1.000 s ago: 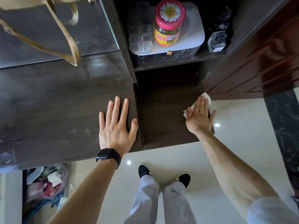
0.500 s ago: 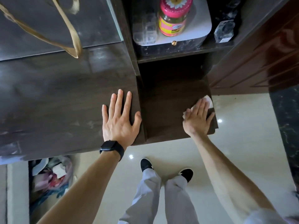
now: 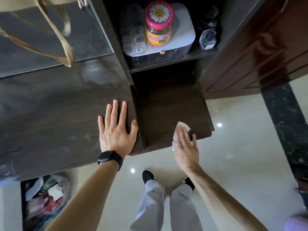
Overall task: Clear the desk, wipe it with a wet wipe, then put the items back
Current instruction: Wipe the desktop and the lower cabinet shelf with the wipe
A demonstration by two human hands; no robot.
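Observation:
The dark wooden desk (image 3: 58, 114) fills the left half of the view, with a lower side shelf (image 3: 166, 110) to its right. My left hand (image 3: 115, 129) lies flat on the desk top near its right edge, fingers straight; a black watch sits on the wrist. My right hand (image 3: 185, 147) presses a white wet wipe (image 3: 182, 126) flat against the lower shelf near its front edge, fingers straight over it. Most of the wipe is hidden under the palm.
On the upper shelf stand a pink-lidded jar (image 3: 158, 24), a clear plastic organiser (image 3: 133, 39) and a small glass bottle (image 3: 208, 37). A tan bag strap (image 3: 65, 39) hangs over the mirror at back left. A brown door (image 3: 258, 47) stands right. A waste bin (image 3: 45, 200) sits below left.
My right hand has slid the wipe from the shelf's right edge toward the front and left. My left hand has stayed flat on the desk.

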